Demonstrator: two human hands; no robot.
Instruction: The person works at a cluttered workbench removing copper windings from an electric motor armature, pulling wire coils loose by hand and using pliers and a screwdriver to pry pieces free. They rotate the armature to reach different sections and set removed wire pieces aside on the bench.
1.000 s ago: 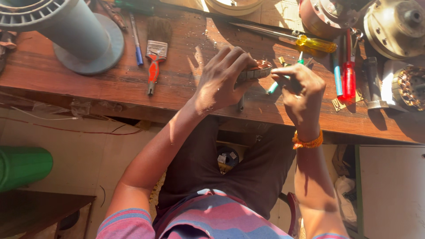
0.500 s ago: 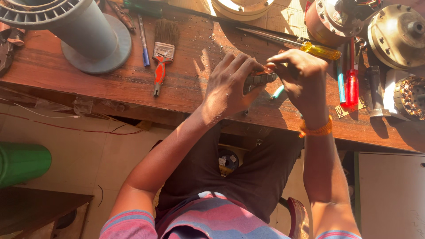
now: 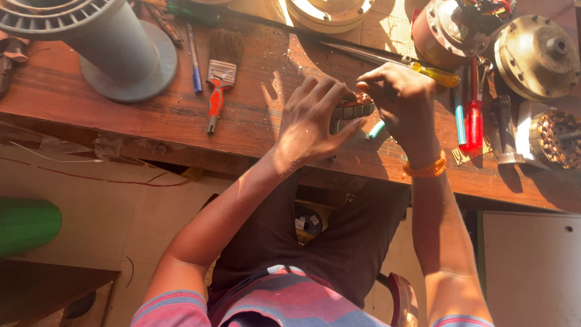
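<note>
My left hand [image 3: 311, 118] grips a small round grey motor core [image 3: 354, 109] with copper windings, holding it just above the wooden bench [image 3: 181, 115]. My right hand [image 3: 402, 100] pinches at the top edge of that core from the right, fingertips on the windings. An orange band sits on my right wrist. A teal-handled tool [image 3: 376, 129] lies on the bench under my hands, mostly hidden.
A paintbrush with a red handle [image 3: 218, 88] and a blue pen [image 3: 193, 57] lie left of my hands. A large grey finned cylinder [image 3: 91, 36] stands far left. Screwdrivers [image 3: 473, 115], a yellow-handled tool [image 3: 439, 75] and metal motor housings [image 3: 535, 54] crowd the right. A green cylinder [image 3: 27, 224] lies on the floor.
My right hand rose from the bench edge and closed in on the top of the core. My left hand kept its grip throughout.
</note>
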